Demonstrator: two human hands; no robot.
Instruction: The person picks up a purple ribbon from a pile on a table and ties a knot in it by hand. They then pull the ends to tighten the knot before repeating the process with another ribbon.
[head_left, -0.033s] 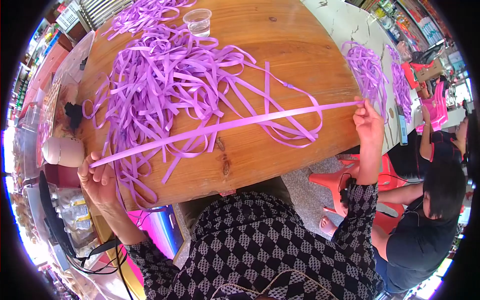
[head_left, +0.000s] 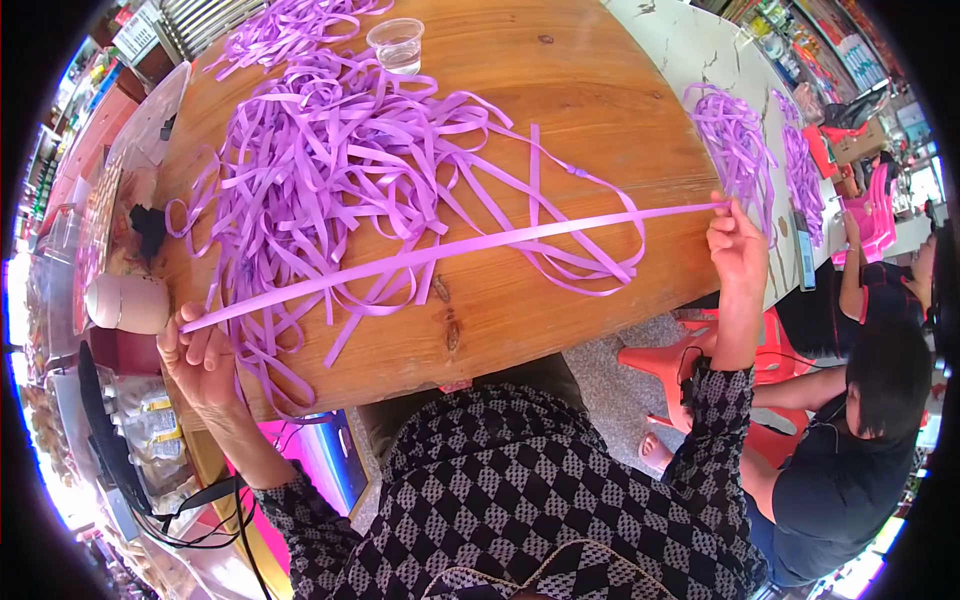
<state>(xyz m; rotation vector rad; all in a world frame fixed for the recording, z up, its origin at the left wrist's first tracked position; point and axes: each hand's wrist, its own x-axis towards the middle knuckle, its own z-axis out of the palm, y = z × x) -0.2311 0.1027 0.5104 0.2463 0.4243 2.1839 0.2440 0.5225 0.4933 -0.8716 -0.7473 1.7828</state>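
A strip of purple ribbon (head_left: pixel 480 243) is stretched taut and slanting between my two hands, above the near part of the wooden table. At its left end my left hand (head_left: pixel 202 358) pinches it between thumb and fingers, beside the table's left edge. The other end is pinched in my right hand (head_left: pixel 738 240), raised near the table's right edge. Behind the strip lies a big tangled heap of purple ribbon (head_left: pixel 320 170), its loose loops spreading right under the strip. One loose length carries a small purple knot or clip (head_left: pixel 577 171), too small to make out.
A clear plastic cup (head_left: pixel 397 48) with liquid stands behind the heap on the wooden table (head_left: pixel 600 110). More purple ribbon (head_left: pixel 733 140) lies on a white marbled table at right, near a phone (head_left: pixel 804 255). A pale rounded container (head_left: pixel 128 303) is by my left hand. People sit at right.
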